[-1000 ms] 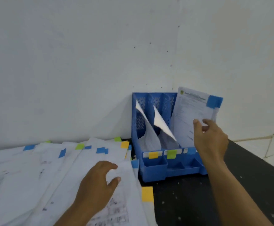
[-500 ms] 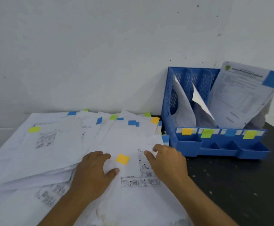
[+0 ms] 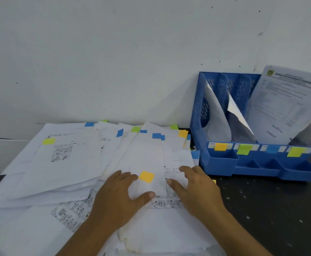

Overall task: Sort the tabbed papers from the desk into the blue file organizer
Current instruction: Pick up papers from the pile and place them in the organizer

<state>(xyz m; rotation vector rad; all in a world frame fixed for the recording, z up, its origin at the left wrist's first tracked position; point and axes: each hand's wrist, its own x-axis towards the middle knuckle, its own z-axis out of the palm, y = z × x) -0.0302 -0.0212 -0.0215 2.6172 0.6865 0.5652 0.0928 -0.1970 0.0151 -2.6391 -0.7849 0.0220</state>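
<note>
Orange-tabbed paper (image 3: pixel 147 163) lies on top of the pile on the surface (image 3: pixel 273 209), left of the blue file organizer (image 3: pixel 225 163). Left hand (image 3: pixel 117 198) and right hand (image 3: pixel 197 189) rest on it, fingers relaxed, gripping nothing. Thin and floppy, it probably lifts best pinched by an edge.

Probably an office: papers (image 3: pixel 73 163), file organizer (image 3: pixel 223 163), dark desk (image 3: pixel 280 209).

We look from one head-worn camera, forward and down over our left hand (image 3: pixel 117 198) and right hand (image 3: pixel 197 191), close above the paper pile (image 3: pixel 67 172), facing the wall (image 3: pixel 114 52) behind.
</note>
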